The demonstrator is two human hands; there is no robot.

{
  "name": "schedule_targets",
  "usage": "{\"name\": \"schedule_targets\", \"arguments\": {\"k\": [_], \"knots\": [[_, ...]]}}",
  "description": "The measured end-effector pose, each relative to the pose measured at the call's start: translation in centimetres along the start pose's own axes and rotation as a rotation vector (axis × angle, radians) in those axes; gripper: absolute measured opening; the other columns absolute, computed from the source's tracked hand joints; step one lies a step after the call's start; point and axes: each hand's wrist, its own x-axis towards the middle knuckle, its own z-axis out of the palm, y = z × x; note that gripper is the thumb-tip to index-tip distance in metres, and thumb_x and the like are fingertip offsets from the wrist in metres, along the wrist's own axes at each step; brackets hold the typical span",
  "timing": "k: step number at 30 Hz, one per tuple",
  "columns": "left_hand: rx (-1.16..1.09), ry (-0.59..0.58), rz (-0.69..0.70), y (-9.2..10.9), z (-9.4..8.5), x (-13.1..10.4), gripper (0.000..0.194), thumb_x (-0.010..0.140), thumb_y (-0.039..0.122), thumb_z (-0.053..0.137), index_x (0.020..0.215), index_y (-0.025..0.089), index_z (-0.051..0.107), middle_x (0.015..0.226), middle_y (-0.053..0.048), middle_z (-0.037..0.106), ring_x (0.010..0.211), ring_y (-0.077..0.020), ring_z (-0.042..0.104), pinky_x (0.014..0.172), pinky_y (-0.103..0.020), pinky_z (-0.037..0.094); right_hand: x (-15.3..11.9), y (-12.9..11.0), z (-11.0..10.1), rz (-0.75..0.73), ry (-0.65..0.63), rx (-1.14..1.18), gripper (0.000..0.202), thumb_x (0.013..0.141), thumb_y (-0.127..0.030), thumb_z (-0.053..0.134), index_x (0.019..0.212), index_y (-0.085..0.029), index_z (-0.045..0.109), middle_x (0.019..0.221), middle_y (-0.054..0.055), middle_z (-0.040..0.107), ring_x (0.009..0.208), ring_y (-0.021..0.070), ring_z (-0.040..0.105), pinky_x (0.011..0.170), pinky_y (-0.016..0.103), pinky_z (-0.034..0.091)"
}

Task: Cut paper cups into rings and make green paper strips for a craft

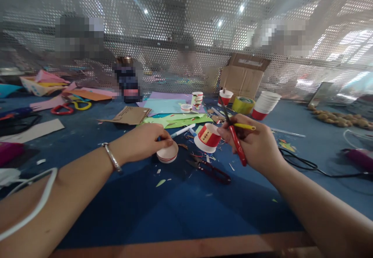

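Observation:
My left hand (pixel 153 141) has its thumb and fingers closed at the rim of a short cut-off paper cup base (pixel 167 156), white with a thin red line, resting on the table. My right hand (pixel 250 139) is raised and wrapped round scissors (pixel 237 145) with a red and a yellow handle, their dark blades pointing up and away. By its fingertips a red and white paper cup (pixel 207 137) lies tilted; whether they touch it I cannot tell. Between the hands lie dark thread snips (pixel 212 170) and a light-blue and white marker (pixel 183 130).
Coloured paper sheets (pixel 166 105) and cardboard (pixel 132 115) lie ahead, with a small decorated cup (pixel 197 99) beyond. At the right stand yellow-green tape (pixel 243 105), stacked paper cups (pixel 266 103) and a cardboard box (pixel 243 75). A black cable (pixel 303 166) runs right. Paper scraps lie around. A perforated screen stands behind.

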Motion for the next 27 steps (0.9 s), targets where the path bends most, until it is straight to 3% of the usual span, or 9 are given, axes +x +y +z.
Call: {"name": "schedule_targets", "arguments": {"k": [6,14,19,23,27], "knots": [[-0.024,0.021,0.045,0.4,0.0,-0.1,0.026,0.087,0.039,0.06,0.081,0.021,0.078,0.081,-0.006,0.067,0.075,-0.021,0.057,0.066,-0.029,0.035,0.8,1.3,-0.5,-0.066,0.119,-0.079,0.03,0.081,-0.045,0.078,0.089,-0.02,0.064,0.081,0.003,0.067,0.064,0.0151,0.059,0.056,0.026,0.049],[-0.036,-0.004,0.042,0.6,0.3,0.1,0.025,0.091,0.039,0.056,0.087,0.021,0.073,0.089,-0.006,0.068,0.079,-0.0217,0.058,0.07,-0.031,0.035,0.2,1.0,0.0,-0.104,0.025,-0.133,0.033,0.078,-0.035,0.081,0.101,-0.02,0.064,0.076,0.0,0.065,0.065,0.0136,0.055,0.061,0.026,0.047],[-0.074,-0.009,0.05,0.8,0.3,0.0,0.024,0.089,0.037,0.057,0.086,0.021,0.074,0.086,-0.005,0.069,0.078,-0.0215,0.059,0.07,-0.031,0.036,0.1,0.7,0.6,-0.138,0.022,-0.193,0.018,0.083,-0.03,0.074,0.095,-0.02,0.064,0.074,-0.001,0.063,0.065,0.013,0.056,0.061,0.025,0.044],[-0.014,0.007,0.052,1.0,0.4,0.0,0.026,0.091,0.038,0.054,0.088,0.02,0.072,0.089,-0.006,0.069,0.08,-0.022,0.059,0.07,-0.031,0.037,1.3,1.8,0.1,-0.047,0.038,0.028,0.023,0.083,-0.036,0.069,0.097,-0.019,0.064,0.084,0.003,0.069,0.059,0.0121,0.057,0.059,0.027,0.048],[-0.014,0.048,0.005,1.3,0.4,0.1,0.027,0.092,0.04,0.052,0.091,0.019,0.07,0.088,-0.005,0.07,0.077,-0.0207,0.06,0.066,-0.03,0.037,2.7,3.3,-2.3,0.048,0.181,-0.137,0.029,0.077,-0.038,0.072,0.099,-0.019,0.068,0.077,0.005,0.071,0.063,0.0186,0.063,0.058,0.029,0.048]]}}
